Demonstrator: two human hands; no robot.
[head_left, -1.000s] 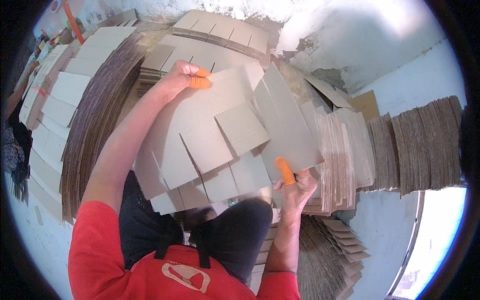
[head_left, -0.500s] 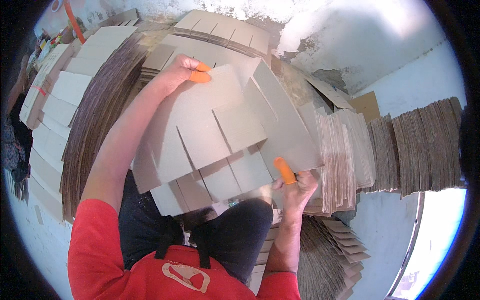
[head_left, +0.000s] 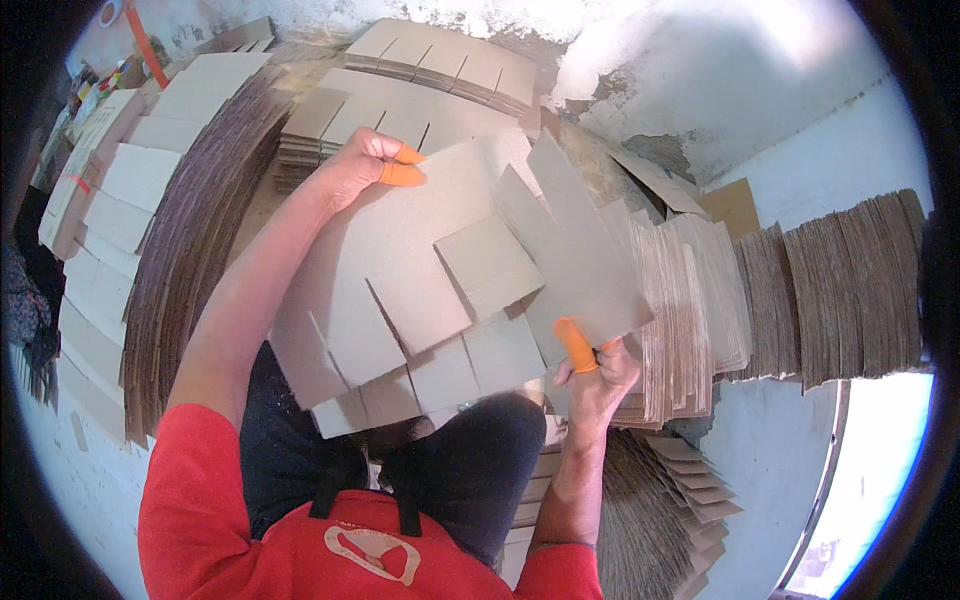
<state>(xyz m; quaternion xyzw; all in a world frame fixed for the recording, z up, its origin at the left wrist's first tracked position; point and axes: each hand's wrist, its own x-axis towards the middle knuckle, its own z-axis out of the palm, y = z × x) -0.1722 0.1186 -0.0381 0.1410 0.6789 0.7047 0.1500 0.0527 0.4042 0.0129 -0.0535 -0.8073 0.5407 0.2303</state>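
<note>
Slotted cardboard sheets (head_left: 390, 260) hang tilted over my lap, held between both hands. At their upper left edge my left hand (head_left: 372, 168) pinches them, orange finger covers on its thumb and forefinger. My right hand (head_left: 598, 375), also with orange finger covers, grips the lower right corner. A narrower grey-brown cardboard piece (head_left: 590, 250) lies across the right side of the sheets, its far end lifted. Below, a second row of slotted flaps (head_left: 455, 365) shows under the front edge.
Stacked slotted cardboard (head_left: 440, 60) stands at the back by the wall. A long row of stacked cardboard (head_left: 205, 230) curves along my left. More upright stacks (head_left: 690, 300) stand to the right, with darker bundles (head_left: 850, 290) beyond. A fanned pile (head_left: 650, 510) lies by my right forearm.
The sheets have shifted slightly down and turned a little in my hands. My left hand has come slightly lower, and the narrow piece on the right has swung up and away.
</note>
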